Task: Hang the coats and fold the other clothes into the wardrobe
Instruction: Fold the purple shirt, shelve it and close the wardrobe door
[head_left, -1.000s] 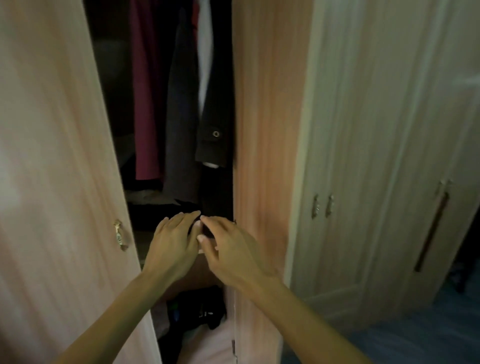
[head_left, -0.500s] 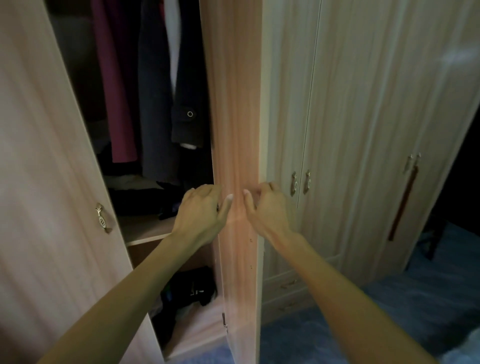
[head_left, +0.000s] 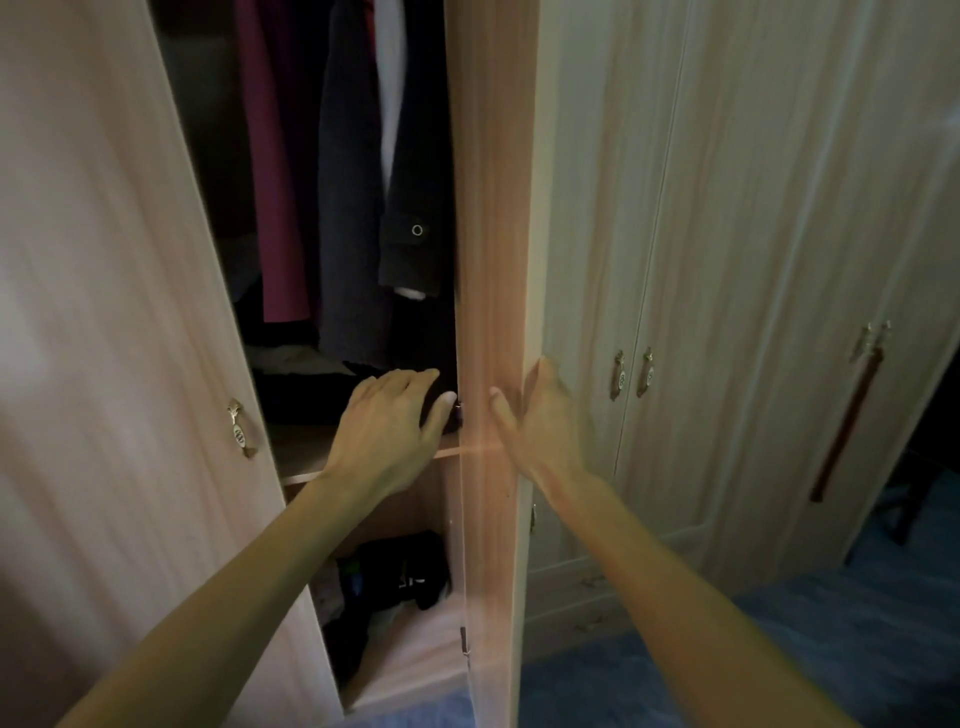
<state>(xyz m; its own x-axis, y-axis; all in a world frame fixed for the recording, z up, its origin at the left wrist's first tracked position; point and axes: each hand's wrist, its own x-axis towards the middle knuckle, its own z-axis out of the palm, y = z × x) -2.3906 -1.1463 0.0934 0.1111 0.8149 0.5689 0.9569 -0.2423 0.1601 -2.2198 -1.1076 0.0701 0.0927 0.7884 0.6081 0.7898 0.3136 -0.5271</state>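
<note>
The wardrobe stands open between its left door (head_left: 104, 312) and its right door (head_left: 491, 260), which I see edge-on. Inside hang a maroon garment (head_left: 275, 208), a grey coat (head_left: 348, 234) and a dark coat (head_left: 415, 208) with a buttoned cuff. Dark folded clothes (head_left: 301, 395) lie on the shelf (head_left: 301, 457). My left hand (head_left: 387, 431) hovers over the shelf's right end, fingers apart, holding nothing. My right hand (head_left: 545, 421) rests against the outer face of the right door, thumb on its edge, fingers hidden behind it.
Dark clothes and a bag (head_left: 395, 577) lie in the bottom compartment. To the right are more closed wardrobe doors with small metal handles (head_left: 631, 374) and a long brown handle (head_left: 847, 421). Blue carpet (head_left: 779, 649) covers the floor.
My hands have come apart from the shelf front; the right hand moved onto the right door's outer side. The view has shifted slightly.
</note>
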